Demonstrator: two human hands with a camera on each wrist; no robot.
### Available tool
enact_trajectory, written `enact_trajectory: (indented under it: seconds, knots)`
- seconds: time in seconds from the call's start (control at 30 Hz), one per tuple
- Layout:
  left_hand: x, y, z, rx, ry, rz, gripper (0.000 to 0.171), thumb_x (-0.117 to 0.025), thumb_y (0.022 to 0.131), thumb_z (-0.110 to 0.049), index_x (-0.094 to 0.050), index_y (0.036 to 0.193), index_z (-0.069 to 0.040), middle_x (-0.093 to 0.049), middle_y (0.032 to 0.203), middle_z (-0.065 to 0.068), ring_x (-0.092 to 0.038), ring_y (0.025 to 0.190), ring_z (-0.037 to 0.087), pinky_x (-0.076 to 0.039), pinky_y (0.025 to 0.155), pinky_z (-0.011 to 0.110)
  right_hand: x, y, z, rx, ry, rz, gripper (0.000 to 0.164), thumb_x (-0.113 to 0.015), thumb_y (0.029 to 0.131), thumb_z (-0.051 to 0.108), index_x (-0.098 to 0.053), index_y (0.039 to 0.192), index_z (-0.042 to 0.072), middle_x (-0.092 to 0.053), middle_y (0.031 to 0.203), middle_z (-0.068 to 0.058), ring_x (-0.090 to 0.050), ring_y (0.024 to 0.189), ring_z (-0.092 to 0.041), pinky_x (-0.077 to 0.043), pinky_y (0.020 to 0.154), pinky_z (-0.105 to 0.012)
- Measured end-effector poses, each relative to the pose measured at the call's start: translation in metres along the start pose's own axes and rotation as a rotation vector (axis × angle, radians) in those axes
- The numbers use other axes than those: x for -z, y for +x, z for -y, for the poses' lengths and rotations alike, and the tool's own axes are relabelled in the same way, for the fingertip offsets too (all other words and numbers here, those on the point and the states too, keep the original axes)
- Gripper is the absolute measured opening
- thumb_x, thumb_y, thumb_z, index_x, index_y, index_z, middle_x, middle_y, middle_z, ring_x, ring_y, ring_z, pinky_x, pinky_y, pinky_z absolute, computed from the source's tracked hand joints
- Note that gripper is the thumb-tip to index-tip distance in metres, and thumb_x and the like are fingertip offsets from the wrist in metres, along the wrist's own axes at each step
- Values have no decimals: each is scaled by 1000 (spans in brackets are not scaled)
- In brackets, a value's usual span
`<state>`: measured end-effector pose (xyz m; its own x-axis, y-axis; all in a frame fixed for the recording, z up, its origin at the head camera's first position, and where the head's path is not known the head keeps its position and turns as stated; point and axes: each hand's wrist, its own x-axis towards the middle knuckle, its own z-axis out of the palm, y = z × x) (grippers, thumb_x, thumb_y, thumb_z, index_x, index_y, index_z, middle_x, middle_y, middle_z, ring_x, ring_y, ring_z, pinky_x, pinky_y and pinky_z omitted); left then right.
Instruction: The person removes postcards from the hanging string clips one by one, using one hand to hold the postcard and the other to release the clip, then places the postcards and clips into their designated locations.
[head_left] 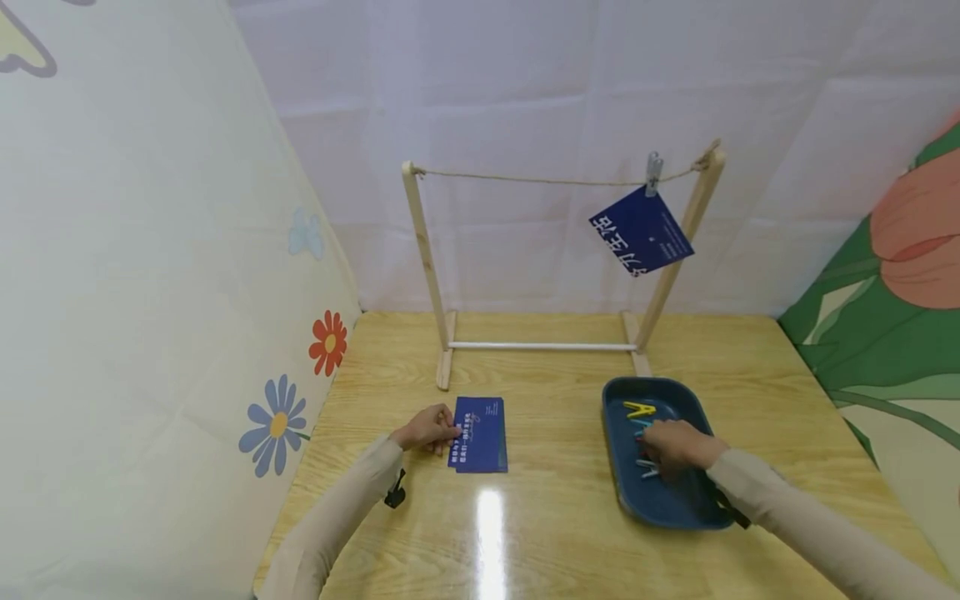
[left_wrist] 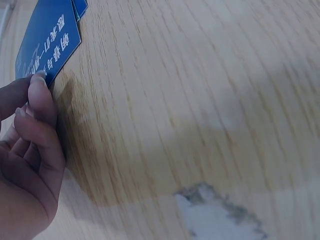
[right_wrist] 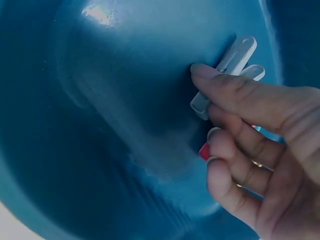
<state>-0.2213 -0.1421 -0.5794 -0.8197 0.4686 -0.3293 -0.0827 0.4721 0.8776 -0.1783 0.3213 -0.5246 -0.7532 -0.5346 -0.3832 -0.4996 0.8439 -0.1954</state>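
On the table lies a small stack of dark blue cards (head_left: 486, 435) with white writing. My left hand (head_left: 429, 428) pinches the left edge of a card (left_wrist: 50, 35) between thumb and finger. My right hand (head_left: 678, 444) reaches into a blue plastic tray (head_left: 622, 492), fingers bent. Its thumb lies across a pale grey clothespin (right_wrist: 240, 52), and a red piece (right_wrist: 204, 151) shows at the fingertips; I cannot tell whether it grips either. A yellow clothespin (head_left: 639, 409) and a light blue one (head_left: 641, 423) lie beyond that hand.
Behind the cards stands a wooden frame (head_left: 427, 250) with a string (head_left: 525, 178) tied across its top. A grey clothespin (head_left: 653, 171) on the string holds a tilted blue card (head_left: 643, 233). Printed cloths border the table (head_left: 390, 525) at the sides.
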Motion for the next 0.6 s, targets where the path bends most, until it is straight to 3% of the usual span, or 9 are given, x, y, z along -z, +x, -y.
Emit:
enact_trajectory:
  seconds: [0.6]
  knots:
    - [-4, 7, -1, 52, 120, -22, 24, -71, 94, -17, -54, 81, -6, -62, 61, 3, -52, 44, 11, -41, 40, 20, 0, -3, -4, -31, -28, 24, 41, -90, 65, 4, -51, 67, 16, -47, 67, 4, -44, 61, -14, -41, 53, -29]
